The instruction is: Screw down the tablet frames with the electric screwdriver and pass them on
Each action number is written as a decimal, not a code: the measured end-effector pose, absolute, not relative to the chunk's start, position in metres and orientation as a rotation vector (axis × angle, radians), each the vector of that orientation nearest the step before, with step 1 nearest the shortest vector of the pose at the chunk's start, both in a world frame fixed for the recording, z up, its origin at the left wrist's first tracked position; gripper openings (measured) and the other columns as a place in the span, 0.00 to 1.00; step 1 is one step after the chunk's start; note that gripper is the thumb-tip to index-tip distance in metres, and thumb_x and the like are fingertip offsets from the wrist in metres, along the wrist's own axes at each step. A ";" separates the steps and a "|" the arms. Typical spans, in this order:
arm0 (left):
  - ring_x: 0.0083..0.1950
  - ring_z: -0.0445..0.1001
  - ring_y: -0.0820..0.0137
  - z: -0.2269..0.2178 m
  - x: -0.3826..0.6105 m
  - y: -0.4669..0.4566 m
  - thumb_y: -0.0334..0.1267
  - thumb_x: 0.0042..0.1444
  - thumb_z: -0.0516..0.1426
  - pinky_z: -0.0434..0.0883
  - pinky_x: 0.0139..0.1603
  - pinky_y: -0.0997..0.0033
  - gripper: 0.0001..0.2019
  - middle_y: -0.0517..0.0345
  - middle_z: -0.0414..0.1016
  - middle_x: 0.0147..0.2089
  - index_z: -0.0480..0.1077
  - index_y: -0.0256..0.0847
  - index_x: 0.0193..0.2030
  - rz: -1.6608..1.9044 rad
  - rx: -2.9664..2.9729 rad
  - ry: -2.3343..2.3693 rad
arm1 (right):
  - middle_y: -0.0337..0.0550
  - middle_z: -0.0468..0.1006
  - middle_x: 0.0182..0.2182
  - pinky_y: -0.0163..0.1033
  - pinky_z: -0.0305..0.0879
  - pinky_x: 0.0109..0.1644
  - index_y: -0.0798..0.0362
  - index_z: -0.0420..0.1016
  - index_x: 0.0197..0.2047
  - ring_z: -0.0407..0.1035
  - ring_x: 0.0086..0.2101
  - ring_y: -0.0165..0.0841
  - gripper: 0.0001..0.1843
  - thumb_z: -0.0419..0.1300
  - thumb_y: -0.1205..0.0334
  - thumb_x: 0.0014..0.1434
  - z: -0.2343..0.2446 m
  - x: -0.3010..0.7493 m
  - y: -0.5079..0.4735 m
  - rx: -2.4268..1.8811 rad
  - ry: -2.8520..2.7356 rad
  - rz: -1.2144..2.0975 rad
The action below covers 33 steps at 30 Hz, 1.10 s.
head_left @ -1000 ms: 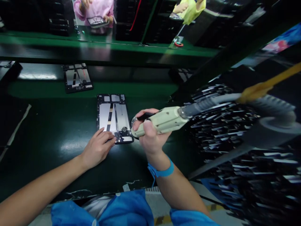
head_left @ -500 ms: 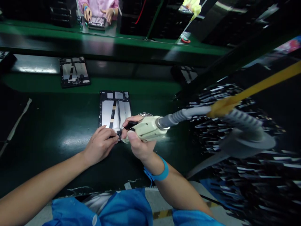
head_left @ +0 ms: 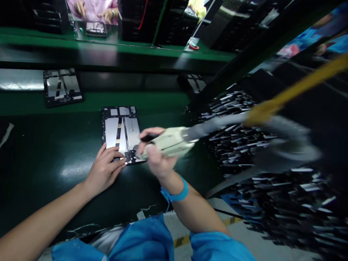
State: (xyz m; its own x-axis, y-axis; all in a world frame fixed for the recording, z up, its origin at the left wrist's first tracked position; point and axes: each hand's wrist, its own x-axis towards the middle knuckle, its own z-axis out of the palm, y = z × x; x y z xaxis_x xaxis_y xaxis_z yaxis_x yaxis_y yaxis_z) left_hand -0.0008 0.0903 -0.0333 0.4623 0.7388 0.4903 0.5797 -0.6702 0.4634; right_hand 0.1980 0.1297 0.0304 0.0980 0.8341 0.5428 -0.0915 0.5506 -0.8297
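Note:
An opened tablet [head_left: 111,129] lies on the dark green bench, its inside facing up with a pale panel, a dark ribbon strip and small parts along the near edge. My left hand [head_left: 104,167] grips its near left corner, fingers close together over the lower parts. Wrapped in my right hand [head_left: 160,163] is a pale electric screwdriver [head_left: 178,142], tilted, with a grey cable running off its rear. Its tip is over the tablet's near right part; whether it touches is hidden by blur and my fingers. A blue band circles my right wrist.
Another opened tablet [head_left: 63,88] lies at the back left, and a similar one [head_left: 196,84] sits partly behind a dark post. A yellow strap [head_left: 296,85] holds up the grey cable. Many dark and shiny pieces [head_left: 272,188] fill the right side. Across the bench, a person in pink works.
The view has shifted right, so things sit further left. My right hand and the screwdriver have moved away from my left fingers, rightward across the tablet's near edge, uncovering small parts.

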 end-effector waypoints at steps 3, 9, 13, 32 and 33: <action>0.62 0.74 0.58 -0.032 0.001 0.092 0.31 0.67 0.60 0.61 0.72 0.36 0.08 0.53 0.81 0.50 0.79 0.44 0.48 1.023 2.469 1.143 | 0.37 0.77 0.36 0.38 0.72 0.26 0.46 0.75 0.45 0.70 0.21 0.27 0.08 0.64 0.59 0.62 0.030 0.222 0.150 -0.833 -1.161 0.567; 0.62 0.75 0.58 -0.033 0.000 0.093 0.31 0.66 0.61 0.63 0.71 0.36 0.08 0.54 0.81 0.50 0.79 0.44 0.48 1.038 2.457 1.152 | 0.38 0.80 0.33 0.38 0.72 0.26 0.49 0.75 0.43 0.71 0.21 0.28 0.10 0.66 0.56 0.60 0.014 0.244 0.170 -1.023 -1.151 0.511; 0.62 0.75 0.58 -0.033 0.001 0.093 0.30 0.66 0.61 0.63 0.71 0.34 0.08 0.54 0.81 0.50 0.79 0.44 0.49 1.046 2.467 1.141 | 0.39 0.80 0.32 0.39 0.74 0.26 0.50 0.75 0.42 0.72 0.21 0.29 0.11 0.67 0.53 0.60 0.009 0.243 0.171 -1.033 -1.145 0.510; 0.63 0.74 0.57 -0.034 0.003 0.094 0.32 0.67 0.60 0.60 0.72 0.35 0.09 0.52 0.79 0.51 0.76 0.43 0.52 1.019 2.424 1.158 | 0.37 0.77 0.31 0.39 0.71 0.25 0.49 0.73 0.41 0.70 0.21 0.29 0.10 0.65 0.53 0.61 0.022 0.241 0.169 -1.033 -1.145 0.490; 0.63 0.74 0.57 -0.035 0.004 0.094 0.33 0.66 0.61 0.59 0.72 0.35 0.10 0.50 0.79 0.52 0.75 0.42 0.54 1.014 2.412 1.167 | 0.37 0.77 0.32 0.38 0.70 0.24 0.48 0.72 0.41 0.70 0.20 0.28 0.09 0.64 0.53 0.62 0.028 0.236 0.165 -1.011 -1.137 0.485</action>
State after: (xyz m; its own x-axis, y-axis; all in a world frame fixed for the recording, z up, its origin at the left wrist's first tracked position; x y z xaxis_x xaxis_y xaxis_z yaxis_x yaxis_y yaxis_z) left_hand 0.0040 0.0942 -0.0350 0.4287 0.7695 0.4735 0.5764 -0.6365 0.5125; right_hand 0.2356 0.1651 0.0283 0.3853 0.7661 0.5144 0.1592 0.4939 -0.8548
